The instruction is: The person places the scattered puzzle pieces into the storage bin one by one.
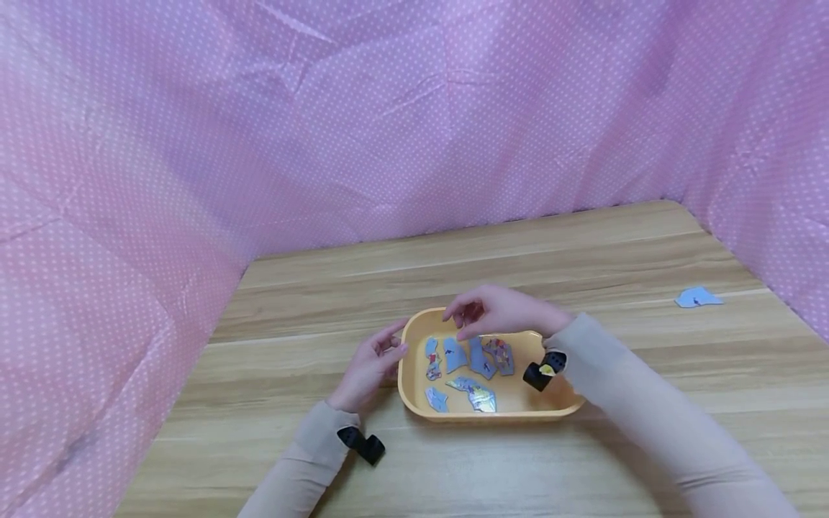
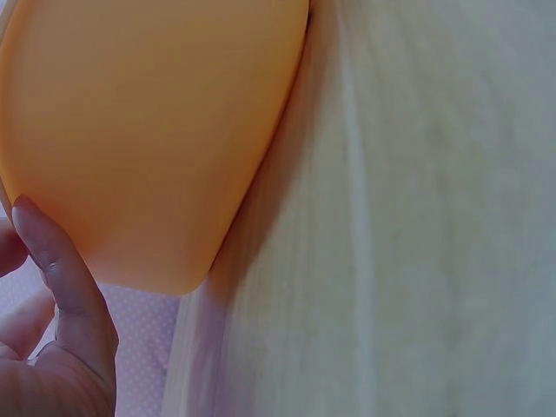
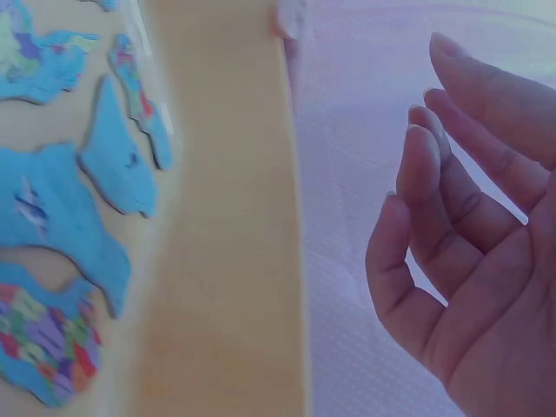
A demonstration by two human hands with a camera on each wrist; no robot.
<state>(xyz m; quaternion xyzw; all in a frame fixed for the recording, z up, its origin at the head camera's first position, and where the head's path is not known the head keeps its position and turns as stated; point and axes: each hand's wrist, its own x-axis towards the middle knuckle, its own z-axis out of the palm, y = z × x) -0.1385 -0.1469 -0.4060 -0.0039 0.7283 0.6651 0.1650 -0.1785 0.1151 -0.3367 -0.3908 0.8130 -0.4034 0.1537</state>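
Note:
My left hand (image 1: 371,365) is at the left end of an orange-yellow tray (image 1: 466,416). In the left wrist view a fingertip (image 2: 26,208) touches the tray's outer wall near the rim. My right hand (image 1: 495,311) hovers over the tray's far side, its bent fingers holding nothing, as the right wrist view also shows. Flat, irregular puzzle pieces lie apart inside: a plain blue piece (image 1: 455,355), a narrow blue and red one (image 1: 433,360), a multicoloured one (image 3: 48,334) and a large blue and yellow one (image 1: 478,395). My right wrist covers part of the tray's right end.
A lone light-blue piece (image 1: 698,297) lies on the wooden table (image 1: 311,291), far to the right of the tray. Pink dotted cloth (image 1: 363,144) hangs round the table's back and sides. Black wrist cameras (image 1: 370,449) sit on both wrists.

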